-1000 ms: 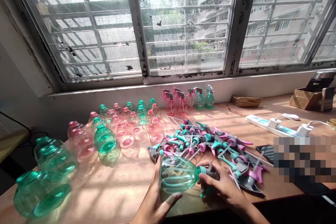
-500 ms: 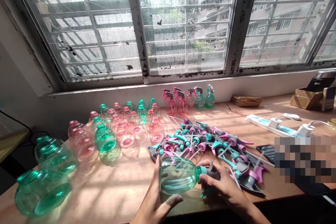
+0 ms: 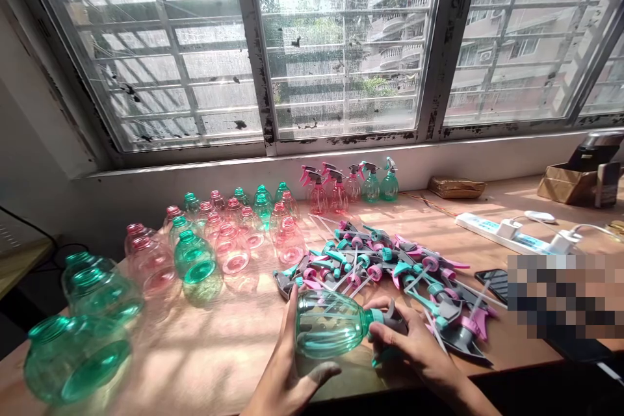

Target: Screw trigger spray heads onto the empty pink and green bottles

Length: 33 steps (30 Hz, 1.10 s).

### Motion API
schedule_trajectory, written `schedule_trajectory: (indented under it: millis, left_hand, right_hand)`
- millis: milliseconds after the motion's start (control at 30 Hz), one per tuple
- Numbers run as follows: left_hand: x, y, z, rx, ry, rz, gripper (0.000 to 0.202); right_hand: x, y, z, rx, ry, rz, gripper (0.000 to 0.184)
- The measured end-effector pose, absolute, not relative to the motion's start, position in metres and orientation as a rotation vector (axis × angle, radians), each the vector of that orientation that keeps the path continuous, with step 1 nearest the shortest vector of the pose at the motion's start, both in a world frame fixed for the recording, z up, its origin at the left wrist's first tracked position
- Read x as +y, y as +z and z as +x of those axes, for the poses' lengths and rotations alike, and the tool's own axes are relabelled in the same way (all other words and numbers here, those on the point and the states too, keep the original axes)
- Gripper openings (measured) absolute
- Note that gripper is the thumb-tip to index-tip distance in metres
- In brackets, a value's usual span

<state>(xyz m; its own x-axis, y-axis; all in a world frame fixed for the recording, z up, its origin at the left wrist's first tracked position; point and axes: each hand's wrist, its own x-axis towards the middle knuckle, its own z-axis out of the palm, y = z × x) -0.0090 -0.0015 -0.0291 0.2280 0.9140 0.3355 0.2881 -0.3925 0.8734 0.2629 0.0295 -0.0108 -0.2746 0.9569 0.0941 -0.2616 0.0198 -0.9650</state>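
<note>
A clear green bottle [image 3: 329, 325] lies on its side in the air above the table's front edge, its neck pointing right. My left hand [image 3: 292, 367] cradles its base, with the fingers behind it and the thumb stretched out below. At the neck, a grey and teal trigger spray head [image 3: 390, 320] sits on the bottle mouth. My right hand [image 3: 416, 341] is closed around that head, thumb and fingers on the teal collar. Whether the collar is fully threaded I cannot tell. Just behind my hands lies a pile of loose spray heads [image 3: 361, 260] in pink, teal and grey.
Open green bottles [image 3: 195, 263] and pink bottles [image 3: 234, 250] stand at the left. Several bottles with spray heads [image 3: 338, 192] line the wall under the window. Rightward are a power strip [image 3: 502, 234], a phone [image 3: 494, 285], a brown packet [image 3: 457, 187] and a cardboard box [image 3: 565, 183].
The view has shifted very slightly. My hands keep the same hold on the bottle and spray head, with no clear movement between them.
</note>
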Motion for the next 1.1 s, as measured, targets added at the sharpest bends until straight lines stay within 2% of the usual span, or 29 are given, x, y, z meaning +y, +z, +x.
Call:
schedule_trajectory:
  millis: [133, 267, 433, 567, 733, 867, 1100]
  left_hand:
    - [-0.002, -0.025, -0.008, 1.141, 1.157, 1.929, 0.096]
    - [-0.003, -0.023, 0.000, 1.281, 1.258, 2.055, 0.096]
    - [-0.007, -0.024, -0.012, 1.459, 1.206, 2.173, 0.070]
    - [-0.003, -0.019, -0.027, 1.444, 1.031, 2.295, 0.087]
    - [-0.004, 0.001, -0.028, 1.189, 1.069, 1.832, 0.070]
    - [-0.003, 0.001, -0.030, 0.985, 1.028, 1.481, 0.084]
    - [0.005, -0.014, -0.032, 0.860, 1.047, 1.543, 0.091]
  right_hand:
    - [0.029, -0.009, 0.262, -1.225, 1.474, -0.845, 0.043]
    - [0.029, -0.010, 0.262, -1.190, 1.447, -0.897, 0.051]
    - [0.029, -0.014, 0.262, -1.194, 1.448, -0.892, 0.051]
    - [0.029, -0.012, 0.261, -1.242, 1.462, -0.899, 0.050]
    - [0.029, -0.006, 0.261, -1.244, 1.488, -0.855, 0.050]
    - [0.030, -0.009, 0.263, -1.248, 1.468, -0.863, 0.050]
    - [0.031, -0.013, 0.263, -1.265, 1.469, -0.872, 0.050]
